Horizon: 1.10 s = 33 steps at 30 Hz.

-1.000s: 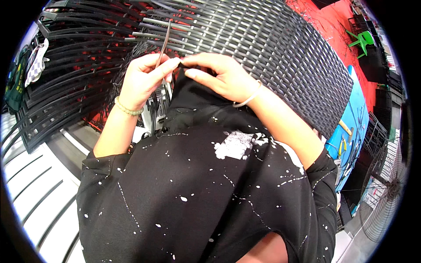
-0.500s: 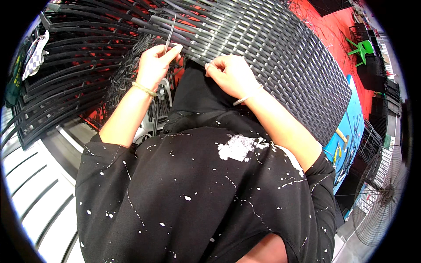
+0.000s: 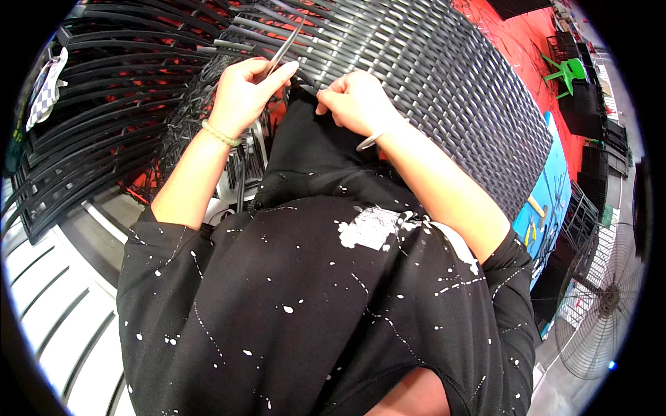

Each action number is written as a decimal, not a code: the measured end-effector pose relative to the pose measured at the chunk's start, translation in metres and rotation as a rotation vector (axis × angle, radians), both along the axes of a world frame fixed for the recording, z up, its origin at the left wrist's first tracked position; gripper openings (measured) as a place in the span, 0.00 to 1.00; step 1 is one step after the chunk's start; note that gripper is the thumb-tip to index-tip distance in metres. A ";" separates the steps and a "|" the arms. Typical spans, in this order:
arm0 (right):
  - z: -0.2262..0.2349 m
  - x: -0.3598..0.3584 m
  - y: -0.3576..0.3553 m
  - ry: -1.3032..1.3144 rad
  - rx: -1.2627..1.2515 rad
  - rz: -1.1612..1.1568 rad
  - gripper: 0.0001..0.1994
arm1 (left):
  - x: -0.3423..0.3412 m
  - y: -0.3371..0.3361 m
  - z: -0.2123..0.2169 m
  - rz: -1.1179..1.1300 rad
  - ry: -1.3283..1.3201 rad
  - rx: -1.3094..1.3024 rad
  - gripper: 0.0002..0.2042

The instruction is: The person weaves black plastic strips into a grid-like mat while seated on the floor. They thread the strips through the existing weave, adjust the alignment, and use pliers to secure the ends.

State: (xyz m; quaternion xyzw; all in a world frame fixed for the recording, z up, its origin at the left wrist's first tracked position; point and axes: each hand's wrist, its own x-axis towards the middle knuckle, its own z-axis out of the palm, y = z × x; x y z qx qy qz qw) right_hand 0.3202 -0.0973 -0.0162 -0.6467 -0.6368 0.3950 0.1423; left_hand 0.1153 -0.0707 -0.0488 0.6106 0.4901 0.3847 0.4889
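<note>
Head view: the left hand (image 3: 244,93) is curled shut around a thin grey strip (image 3: 286,47), pinching it between thumb and forefinger so it sticks up and away over the dark woven panel (image 3: 430,83). The right hand (image 3: 357,104) sits just beside it, fingers bunched and pressed down at the panel's near edge; can't tell if it's actually gripping a strand. A metal tool (image 3: 369,141) pokes out under that wrist. Loose unwoven strips (image 3: 104,104) fan out to the left.
</note>
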 end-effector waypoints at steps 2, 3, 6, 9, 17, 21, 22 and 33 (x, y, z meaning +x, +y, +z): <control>-0.002 0.001 0.003 0.008 -0.034 -0.005 0.13 | 0.002 0.000 0.003 -0.052 -0.012 0.021 0.13; -0.004 0.001 0.006 0.025 -0.031 -0.009 0.13 | 0.002 0.001 0.005 -0.061 -0.024 0.012 0.13; -0.005 -0.002 0.008 0.056 -0.026 -0.030 0.13 | 0.001 0.003 0.001 -0.069 -0.072 0.017 0.13; -0.005 -0.005 0.006 -0.005 -0.035 -0.070 0.12 | -0.006 0.004 -0.008 -0.044 -0.067 0.020 0.13; -0.014 -0.015 -0.009 0.147 0.050 -0.185 0.14 | -0.012 0.007 -0.002 -0.102 -0.099 -0.061 0.12; -0.015 -0.021 -0.013 0.191 0.014 -0.213 0.15 | -0.014 0.012 -0.011 -0.159 -0.028 -0.160 0.12; -0.017 -0.021 -0.011 0.172 0.017 -0.202 0.15 | -0.012 0.011 -0.013 -0.157 -0.043 -0.160 0.13; -0.019 -0.029 -0.013 0.229 -0.006 -0.324 0.16 | 0.001 0.015 -0.016 -0.050 0.150 0.096 0.15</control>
